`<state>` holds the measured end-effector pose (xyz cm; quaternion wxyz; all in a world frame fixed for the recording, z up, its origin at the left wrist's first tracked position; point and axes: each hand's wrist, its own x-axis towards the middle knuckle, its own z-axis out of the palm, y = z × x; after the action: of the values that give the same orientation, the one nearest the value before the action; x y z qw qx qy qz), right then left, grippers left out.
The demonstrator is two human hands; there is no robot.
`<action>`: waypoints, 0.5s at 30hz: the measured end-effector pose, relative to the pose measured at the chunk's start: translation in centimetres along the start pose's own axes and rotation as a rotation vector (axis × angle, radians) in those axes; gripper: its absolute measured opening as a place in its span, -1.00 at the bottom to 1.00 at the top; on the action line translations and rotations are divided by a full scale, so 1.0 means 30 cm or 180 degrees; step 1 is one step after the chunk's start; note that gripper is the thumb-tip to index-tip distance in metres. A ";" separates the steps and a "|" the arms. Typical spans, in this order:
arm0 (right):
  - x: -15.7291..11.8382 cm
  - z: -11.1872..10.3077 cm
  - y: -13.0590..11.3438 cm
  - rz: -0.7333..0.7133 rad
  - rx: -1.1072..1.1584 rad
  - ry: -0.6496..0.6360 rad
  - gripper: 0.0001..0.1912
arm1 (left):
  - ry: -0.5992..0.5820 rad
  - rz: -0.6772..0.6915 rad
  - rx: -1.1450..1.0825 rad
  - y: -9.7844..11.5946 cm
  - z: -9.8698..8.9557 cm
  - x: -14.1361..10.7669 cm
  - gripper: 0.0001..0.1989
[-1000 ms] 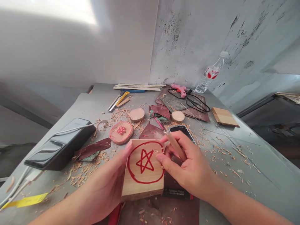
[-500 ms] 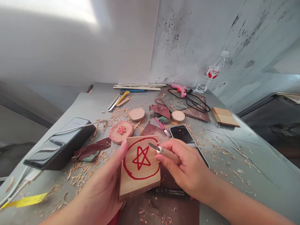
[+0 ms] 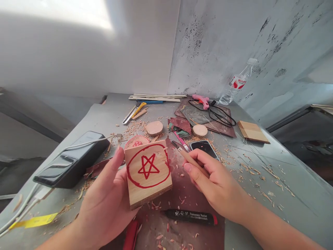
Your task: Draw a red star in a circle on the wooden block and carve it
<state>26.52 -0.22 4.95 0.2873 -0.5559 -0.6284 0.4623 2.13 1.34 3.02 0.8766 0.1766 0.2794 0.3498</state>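
My left hand [image 3: 109, 194] holds a square wooden block [image 3: 153, 182] tilted toward me, thumb at its left edge and fingers behind. A red star inside a red circle is drawn on the block's face. At the circle's upper right, a small patch of the line is cut and chipped. In my right hand [image 3: 210, 177] is a wood carving chisel [image 3: 191, 159], its wooden handle between thumb and fingers, its dark metal tip pointing up left and apart from the block. Below them a black permanent marker [image 3: 191, 216] with a red end lies on a dark red sheet [image 3: 208, 238].
A black power bank [image 3: 75, 156] with white cables stands at left. Behind are wooden discs [image 3: 154, 128], a phone [image 3: 204, 147], a yellow utility knife [image 3: 137, 110], a pink glue gun [image 3: 201, 100] and a water bottle [image 3: 235, 85]. Wood shavings are scattered around.
The chisel has come away from the block's face toward the right. The block has shifted left and up, uncovering the marker, and my left thumb has moved left along its edge.
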 end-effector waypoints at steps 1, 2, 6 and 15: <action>-0.003 0.006 -0.003 0.0145 0.0080 -0.0122 -0.71 | -0.0019 0.0057 -0.0045 0.001 0.000 -0.001 -0.15; -0.008 0.016 -0.007 0.0294 0.0185 -0.0270 -0.71 | -0.0042 0.0122 -0.0122 -0.001 0.000 -0.002 -0.17; -0.022 0.063 -0.010 0.0648 0.0824 -0.0728 -0.72 | -0.0147 0.0317 -0.0444 -0.020 -0.002 -0.005 -0.37; 0.013 -0.019 0.027 0.0167 0.0914 -0.0038 -0.65 | -0.0675 -0.0130 -0.0037 0.018 -0.035 -0.018 -0.44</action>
<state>27.30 0.26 4.39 0.3479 -0.5225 -0.5428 0.5580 0.88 1.44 2.68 0.9092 0.2018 0.1865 0.3128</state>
